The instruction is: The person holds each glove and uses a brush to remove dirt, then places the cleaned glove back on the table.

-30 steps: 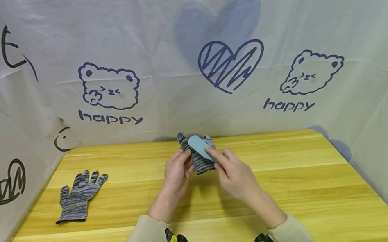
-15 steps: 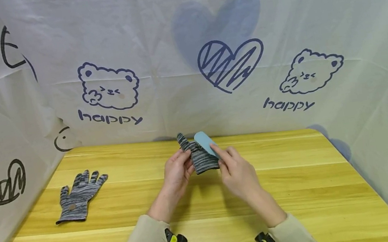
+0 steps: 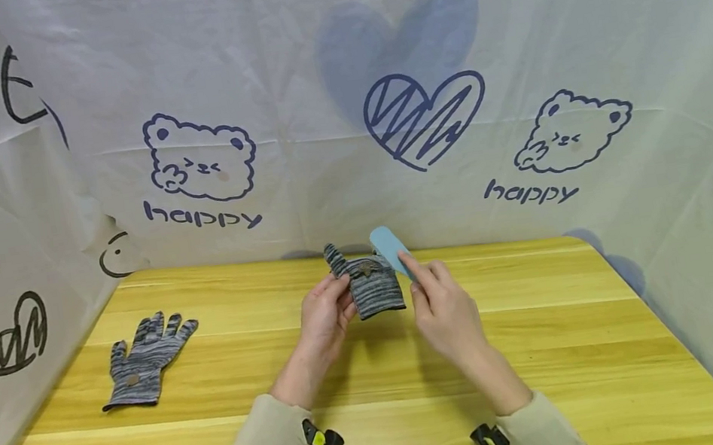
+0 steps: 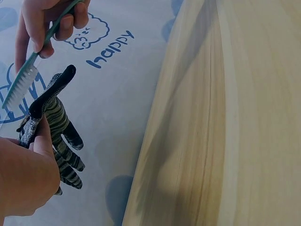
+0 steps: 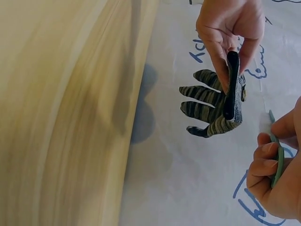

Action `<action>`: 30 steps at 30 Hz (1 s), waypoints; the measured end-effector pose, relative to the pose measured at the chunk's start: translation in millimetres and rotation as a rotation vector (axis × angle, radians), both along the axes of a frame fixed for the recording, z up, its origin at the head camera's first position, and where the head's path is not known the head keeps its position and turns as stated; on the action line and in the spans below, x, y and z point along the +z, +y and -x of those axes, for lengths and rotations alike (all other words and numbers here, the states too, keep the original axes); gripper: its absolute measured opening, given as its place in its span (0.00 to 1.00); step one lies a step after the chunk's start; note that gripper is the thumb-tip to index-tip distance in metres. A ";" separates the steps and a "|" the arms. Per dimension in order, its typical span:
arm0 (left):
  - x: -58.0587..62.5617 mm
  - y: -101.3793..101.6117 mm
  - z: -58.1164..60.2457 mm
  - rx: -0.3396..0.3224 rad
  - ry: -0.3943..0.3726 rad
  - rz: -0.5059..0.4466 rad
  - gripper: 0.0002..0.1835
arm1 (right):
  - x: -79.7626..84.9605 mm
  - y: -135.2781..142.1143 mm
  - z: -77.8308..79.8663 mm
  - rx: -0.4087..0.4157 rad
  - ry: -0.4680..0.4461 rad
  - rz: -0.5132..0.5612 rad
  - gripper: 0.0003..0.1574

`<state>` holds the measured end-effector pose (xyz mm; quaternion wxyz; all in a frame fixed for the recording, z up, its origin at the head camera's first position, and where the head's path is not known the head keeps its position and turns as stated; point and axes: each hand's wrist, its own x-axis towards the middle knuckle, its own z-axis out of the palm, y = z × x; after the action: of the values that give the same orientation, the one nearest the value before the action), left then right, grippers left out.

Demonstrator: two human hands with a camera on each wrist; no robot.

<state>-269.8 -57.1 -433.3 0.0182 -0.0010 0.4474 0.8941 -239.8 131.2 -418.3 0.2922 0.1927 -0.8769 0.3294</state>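
Observation:
Up off the table, my left hand [image 3: 325, 318] pinches a grey-and-black striped knit glove [image 3: 376, 294] near its thumb side. The glove's fingers hang away from me, plain in the right wrist view, where the glove [image 5: 207, 106] dangles from the left hand [image 5: 230, 23]. A dark brownish spot [image 3: 366, 270] marks its facing side. In my right hand [image 3: 447, 308] is a blue-green brush [image 3: 387, 242], index finger laid along its back. White bristles show on the brush [image 4: 21, 87] in the left wrist view. The wrist views show a gap between bristles and glove.
A second striped glove [image 3: 150, 362] lies flat on the left of the wooden table [image 3: 554, 362], with a brownish spot [image 3: 133, 379] near its cuff. A white printed cloth [image 3: 313, 107] hangs right behind the table's far edge and along both sides.
My right hand has moved the brush rightward across the glove to its right edge, uncovering the brownish spot. The left hand and the held glove have stayed nearly still.

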 end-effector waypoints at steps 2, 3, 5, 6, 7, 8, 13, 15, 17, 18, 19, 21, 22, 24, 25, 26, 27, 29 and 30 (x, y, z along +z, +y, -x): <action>-0.2 -0.3 0.3 -0.002 -0.005 0.000 0.17 | 0.9 -0.3 -0.6 0.017 0.007 0.002 0.30; -0.4 -0.4 0.6 -0.002 -0.006 0.002 0.17 | 1.0 -0.6 -0.7 0.027 0.013 -0.002 0.30; -1.0 -0.6 0.9 -0.003 -0.004 0.000 0.16 | 1.0 -1.4 -1.3 0.056 0.016 -0.014 0.31; -1.3 -0.8 0.9 -0.003 -0.001 0.000 0.16 | 0.5 -1.9 -1.4 0.069 0.020 -0.025 0.31; -1.6 -1.0 0.8 -0.003 0.001 0.000 0.16 | -0.1 -2.4 -1.6 0.080 0.023 -0.038 0.31; -2.0 -1.0 1.2 -0.003 0.004 -0.001 0.17 | -0.7 -3.1 -1.8 0.091 0.025 -0.052 0.30; -1.8 -1.3 0.9 -0.002 -0.001 0.002 0.18 | -3.3 -5.6 -3.0 0.118 0.024 -0.137 0.31; -1.7 -1.3 0.7 0.000 -0.006 0.004 0.18 | -4.3 -5.9 -3.2 0.121 0.021 -0.165 0.31; -2.4 -1.3 1.1 0.000 -0.001 0.008 0.18 | -5.6 -5.6 -3.0 0.114 0.013 -0.187 0.32; -2.5 -1.2 1.2 0.001 -0.002 0.006 0.17 | -6.1 -5.3 -2.8 0.108 0.008 -0.195 0.32; -2.8 -1.2 1.3 0.001 0.000 0.006 0.17 | -6.4 -5.2 -2.4 0.098 0.007 -0.203 0.32; -2.9 -1.1 1.5 -0.001 0.001 0.007 0.17 | -6.7 -4.6 -2.0 0.073 0.003 -0.209 0.32; -2.9 -1.0 1.7 -0.002 -0.001 0.007 0.17 | -6.7 -4.4 -1.7 0.060 0.002 -0.210 0.32; -2.5 -0.9 1.7 -0.002 -0.007 0.010 0.18 | -6.6 -4.1 -0.9 0.038 0.001 -0.207 0.31; -2.6 -0.9 2.1 -0.002 -0.006 0.013 0.18 | -6.6 -4.0 -0.6 0.028 0.000 -0.202 0.31; -2.5 -0.8 2.3 -0.001 -0.007 0.014 0.19 | -6.6 -3.8 -0.3 0.019 -0.002 -0.196 0.31; -2.4 -0.7 2.5 0.001 -0.007 0.015 0.19 | -6.6 -3.5 0.0 0.011 -0.006 -0.189 0.31; -2.4 -0.8 2.7 0.004 -0.009 0.018 0.19 | -6.8 -2.8 0.9 0.000 -0.015 -0.173 0.32; -2.3 -0.8 2.6 0.005 -0.009 0.019 0.19 | -6.7 -2.4 1.2 -0.004 -0.021 -0.164 0.32</action>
<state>-272.4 -57.9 -435.6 0.0181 -0.0061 0.4557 0.8899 -241.0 128.8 -425.0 0.2670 0.2107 -0.9043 0.2580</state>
